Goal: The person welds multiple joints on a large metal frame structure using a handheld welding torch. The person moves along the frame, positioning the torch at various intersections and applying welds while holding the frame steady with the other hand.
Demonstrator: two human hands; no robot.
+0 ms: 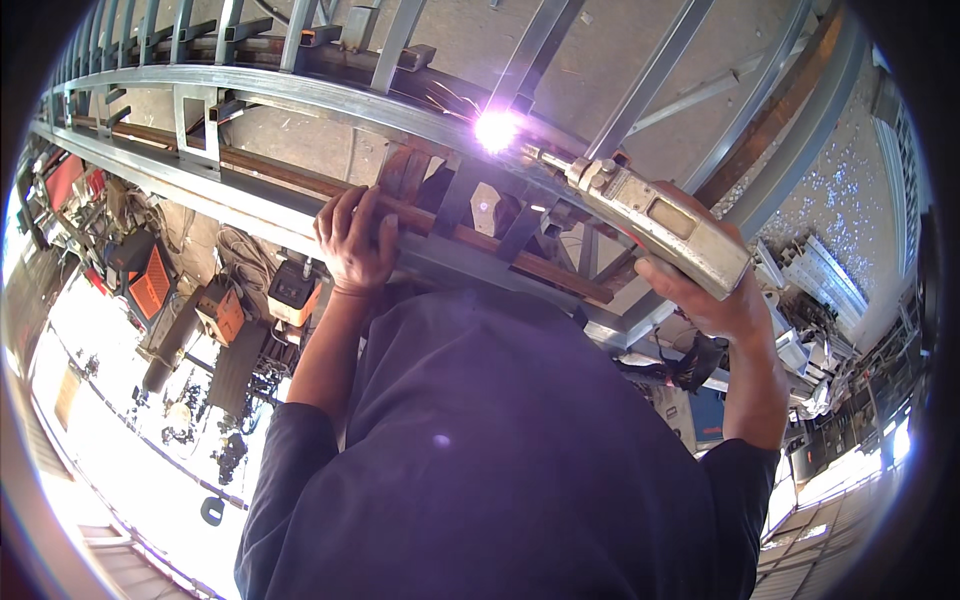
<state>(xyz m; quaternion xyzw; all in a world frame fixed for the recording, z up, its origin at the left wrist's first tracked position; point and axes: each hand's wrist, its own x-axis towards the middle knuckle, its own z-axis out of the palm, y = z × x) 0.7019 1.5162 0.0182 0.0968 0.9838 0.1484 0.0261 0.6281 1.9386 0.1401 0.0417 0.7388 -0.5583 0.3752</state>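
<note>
My right hand [722,300] is wrapped round a boxy silver welding gun [655,215]. The gun's thin nozzle points left, and at its tip a glaring white-violet weld spot [497,130] throws sparks. That spot lies on a metal frame, where an upright square tube [540,50] meets the long curved rail [290,95]; the glare hides the joint. My left hand [357,240] grips the near steel rail [255,212] with bent fingers, left of the weld. Under the frame's top run rusty brown bars [470,238].
Several parallel square tubes rise from the frame toward the far side. Orange-and-black machines [150,285] and coiled cables [245,262] lie on the floor at left. Stacked metal profiles [825,275] and a blue box [708,413] are at right.
</note>
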